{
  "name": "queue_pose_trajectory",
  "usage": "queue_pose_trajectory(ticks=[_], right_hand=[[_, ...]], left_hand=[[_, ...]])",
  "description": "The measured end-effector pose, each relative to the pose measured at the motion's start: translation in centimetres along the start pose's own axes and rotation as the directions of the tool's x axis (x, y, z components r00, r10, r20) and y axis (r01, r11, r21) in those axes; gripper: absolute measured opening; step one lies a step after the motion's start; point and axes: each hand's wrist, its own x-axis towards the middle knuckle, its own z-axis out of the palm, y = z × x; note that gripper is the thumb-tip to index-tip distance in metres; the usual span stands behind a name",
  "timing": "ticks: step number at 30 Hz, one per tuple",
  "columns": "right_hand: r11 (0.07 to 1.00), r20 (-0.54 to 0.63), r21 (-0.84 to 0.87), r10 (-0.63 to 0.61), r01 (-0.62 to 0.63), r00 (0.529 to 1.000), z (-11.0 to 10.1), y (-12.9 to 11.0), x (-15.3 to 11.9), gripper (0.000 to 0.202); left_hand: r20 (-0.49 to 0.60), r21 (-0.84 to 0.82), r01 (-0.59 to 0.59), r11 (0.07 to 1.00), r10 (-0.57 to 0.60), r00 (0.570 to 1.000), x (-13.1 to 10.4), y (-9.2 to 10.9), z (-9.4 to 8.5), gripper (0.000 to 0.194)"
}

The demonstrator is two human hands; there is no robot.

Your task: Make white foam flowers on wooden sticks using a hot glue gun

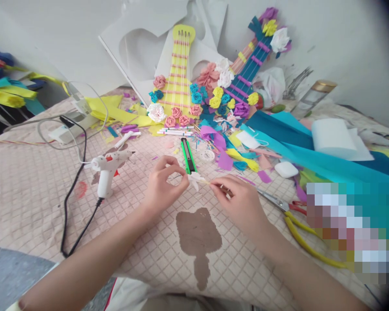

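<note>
Between my hands is a small white paper flower [195, 179] on a thin, pale stick [205, 182]. My left hand [167, 183] pinches the flower's left edge between thumb and index finger. The stick's other end sits in my right hand [238, 194], its fingers closed round it. Just beyond the flower lies a green and black box cutter [188, 156]. To the left, a white glue gun [106, 172] stands on the cloth with its nozzle pointing right. Scissors with yellow handles [300, 235] lie beside my right forearm.
A yellow paper guitar [180, 73] and a blue one [251, 67], both trimmed with paper flowers, lean at the back. Paper scraps, markers [175, 131] and a tape ring [207, 155] lie before them. A power strip [71, 126] and cables are left; blue crepe paper [280, 131] lies right.
</note>
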Motion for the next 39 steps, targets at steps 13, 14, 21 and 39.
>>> queue_pose_trajectory(ticks=[13,14,21,39], right_hand=[[0.986,0.087,0.166,0.001,-0.016,0.996,-0.1,0.1,0.2,0.007],[0.986,0.087,0.168,-0.003,-0.011,0.996,-0.1,0.1,0.2,0.007],[0.984,0.146,0.177,0.012,-0.038,0.989,-0.8,0.1,0.8,0.008],[0.937,0.225,0.223,0.220,-0.270,0.949,-3.1,2.2,2.3,0.011]], left_hand=[[0.491,-0.277,0.378,0.884,-0.208,0.846,0.3,0.4,-0.3,0.025],[0.509,-0.283,0.389,0.877,-0.207,0.836,0.3,0.4,-0.4,0.025],[0.510,-0.331,0.470,0.818,-0.264,0.819,0.5,0.5,-0.6,0.021],[0.340,-0.404,0.499,0.767,-0.381,0.860,1.1,0.1,-1.7,0.019]])
